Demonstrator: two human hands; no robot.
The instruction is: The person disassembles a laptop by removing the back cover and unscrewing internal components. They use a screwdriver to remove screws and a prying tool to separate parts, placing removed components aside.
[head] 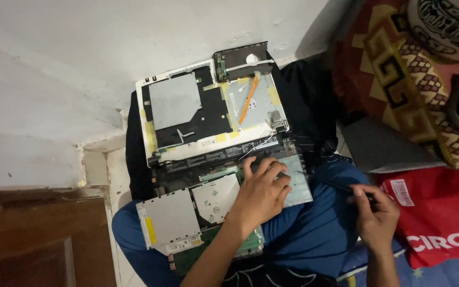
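Two hands are being used: the left hand (261,191) is being pressed flat, fingers spread, on the opened laptop (213,159); a thin dark tool (341,185), maybe a screwdriver, is being pinched in the right hand (375,212).

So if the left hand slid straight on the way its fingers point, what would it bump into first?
Probably the dark hinge strip of the opened laptop, just beyond the left hand; past it lies the white upturned panel. Depth is hard to judge.

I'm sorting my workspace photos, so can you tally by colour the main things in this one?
White: 1, laptop shell
Silver: 1, disc drive
Orange: 1, pry tool
Green: 1, circuit board
Red: 1, bag
Black: 1, tool in the right hand; the left hand rests on the laptop base.
Total: 6
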